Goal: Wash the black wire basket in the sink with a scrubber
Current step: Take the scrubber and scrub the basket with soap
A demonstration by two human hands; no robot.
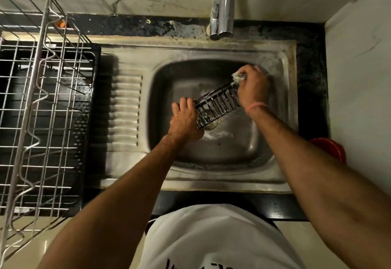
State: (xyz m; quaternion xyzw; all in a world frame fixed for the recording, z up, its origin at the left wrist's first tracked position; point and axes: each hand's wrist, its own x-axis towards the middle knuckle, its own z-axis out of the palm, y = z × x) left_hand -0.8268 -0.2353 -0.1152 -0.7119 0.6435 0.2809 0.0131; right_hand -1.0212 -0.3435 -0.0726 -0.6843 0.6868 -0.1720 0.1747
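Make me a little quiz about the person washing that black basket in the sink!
1. True or false: the left hand grips one end of the black wire basket.
2. What does the right hand hold: A) a soapy scrubber, B) a cup, C) a spoon?
3. Fill in: the basket is held over the steel ____.

Key: 1 true; 2 A; 3 sink.

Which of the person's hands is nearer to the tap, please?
Right. The right hand scrubs just below the tap; the left hand grips the basket lower down.
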